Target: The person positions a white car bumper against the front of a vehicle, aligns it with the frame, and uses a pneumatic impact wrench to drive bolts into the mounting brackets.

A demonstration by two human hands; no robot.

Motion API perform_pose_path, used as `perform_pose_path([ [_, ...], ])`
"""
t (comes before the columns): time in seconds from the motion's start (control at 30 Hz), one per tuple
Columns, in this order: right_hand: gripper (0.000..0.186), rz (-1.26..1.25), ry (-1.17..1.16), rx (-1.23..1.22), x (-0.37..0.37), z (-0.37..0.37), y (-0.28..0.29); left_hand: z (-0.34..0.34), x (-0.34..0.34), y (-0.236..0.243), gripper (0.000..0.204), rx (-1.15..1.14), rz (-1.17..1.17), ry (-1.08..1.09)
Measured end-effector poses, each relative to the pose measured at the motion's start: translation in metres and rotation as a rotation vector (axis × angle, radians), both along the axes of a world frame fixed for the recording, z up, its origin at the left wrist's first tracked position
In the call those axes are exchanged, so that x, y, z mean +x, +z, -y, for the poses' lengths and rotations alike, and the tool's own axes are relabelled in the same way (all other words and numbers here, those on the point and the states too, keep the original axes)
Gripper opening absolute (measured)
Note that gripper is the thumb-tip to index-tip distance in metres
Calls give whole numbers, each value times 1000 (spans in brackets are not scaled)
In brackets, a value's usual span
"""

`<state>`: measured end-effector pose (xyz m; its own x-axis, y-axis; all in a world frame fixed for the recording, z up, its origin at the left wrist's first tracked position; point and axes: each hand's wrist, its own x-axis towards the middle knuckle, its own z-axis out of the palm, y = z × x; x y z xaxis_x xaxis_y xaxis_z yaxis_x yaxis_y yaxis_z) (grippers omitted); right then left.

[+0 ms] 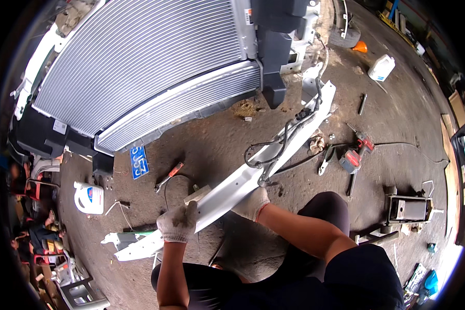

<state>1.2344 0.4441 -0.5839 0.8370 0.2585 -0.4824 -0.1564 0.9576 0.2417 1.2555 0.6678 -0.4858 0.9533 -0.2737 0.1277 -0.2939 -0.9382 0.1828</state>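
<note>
A long white metal car beam (225, 194) slants from the lower left toward the upper right, close in front of me. Around its nearer left part my left hand (178, 223), in a pale knitted glove, is closed. My right hand (251, 203), gloved alike, holds the near edge farther along, its fingertips hidden by the beam. A dark wiring harness (287, 142) lies along the right half and loops over the edge. Beyond the beam stands a car front with a large ribbed radiator (150, 57).
Left of the beam lie a red-handled ratchet (169, 176), a blue plate (139, 163) and a white jug (89, 198). To the right are pliers (325, 161), a red cordless power tool (357, 152), a metal jack (409, 208), another white jug (381, 68) and an orange funnel (360, 47).
</note>
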Motion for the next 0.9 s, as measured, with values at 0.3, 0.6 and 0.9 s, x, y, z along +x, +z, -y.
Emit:
perform_pose_path([
  [0.3,56,791,111,-1682,5,-2,-45,-9,-1,15,45,-180,104,-74],
  [0.6,44,729,469,-2318,9,12,70,-21,7,21,46,-252,201,-69],
  [0.9,45,770,384,-2244,24,8,69,-20,14,38,51,-282,268,-95],
])
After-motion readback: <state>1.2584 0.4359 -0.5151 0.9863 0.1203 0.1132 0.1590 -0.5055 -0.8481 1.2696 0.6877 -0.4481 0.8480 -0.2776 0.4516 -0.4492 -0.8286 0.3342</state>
